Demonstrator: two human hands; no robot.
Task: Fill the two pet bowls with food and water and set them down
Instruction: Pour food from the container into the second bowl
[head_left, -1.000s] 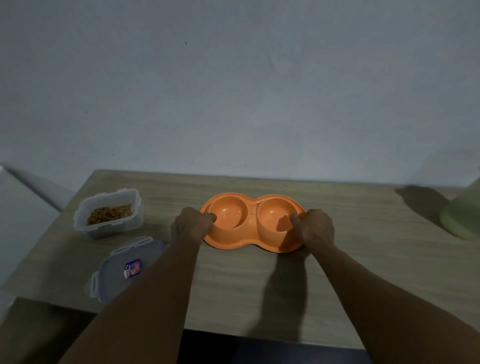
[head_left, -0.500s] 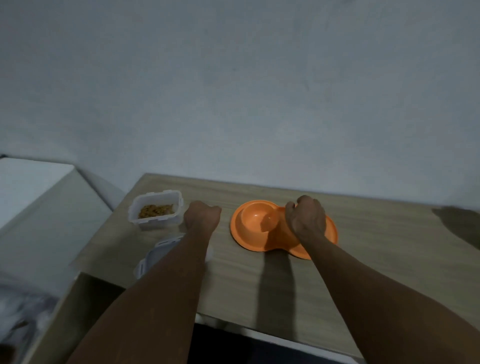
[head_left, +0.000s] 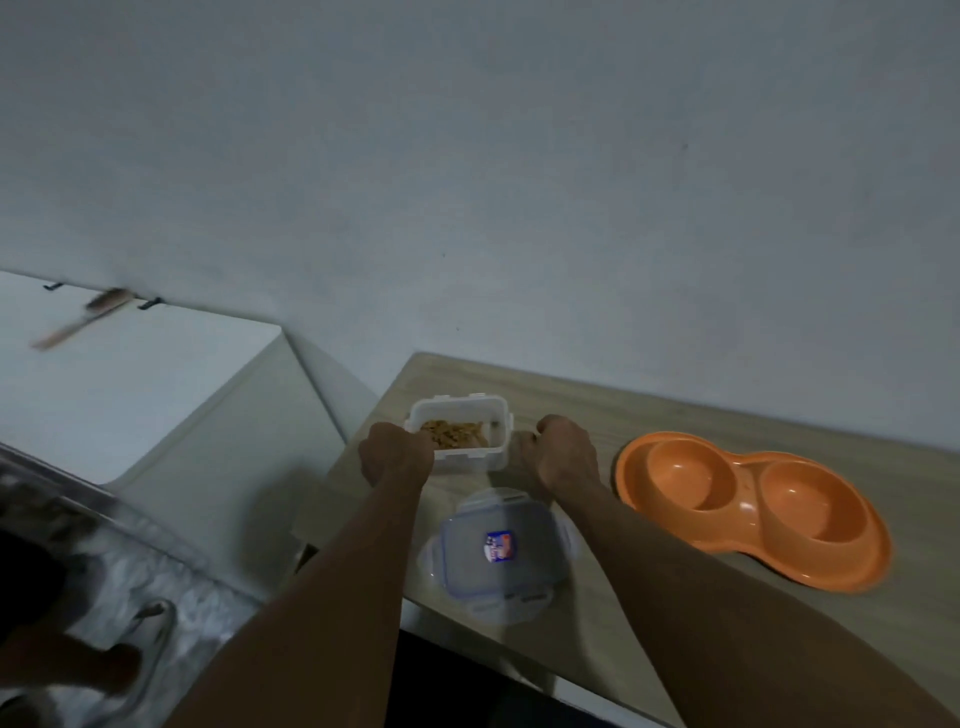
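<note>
An orange double pet bowl (head_left: 753, 512) lies on the wooden table (head_left: 675, 415), right of my hands, and both its wells are empty. A clear food container (head_left: 470, 460) with brown kibble stands open at the table's far left. My left hand (head_left: 397, 454) grips its left front corner with curled fingers. My right hand (head_left: 561, 457) is curled close beside the container's right wall; whether it touches is unclear. The container's lid (head_left: 498, 553) lies flat near the front edge, between my forearms.
A white cabinet top (head_left: 130, 395) stands left of the table, with a brush (head_left: 78, 322) lying on it. Blurred clutter fills the lower left corner. The table's left and front edges are close to the container and lid.
Both hands left the orange bowl and moved left to either side of the food container. My view swung left, so the bowl now sits at the right.
</note>
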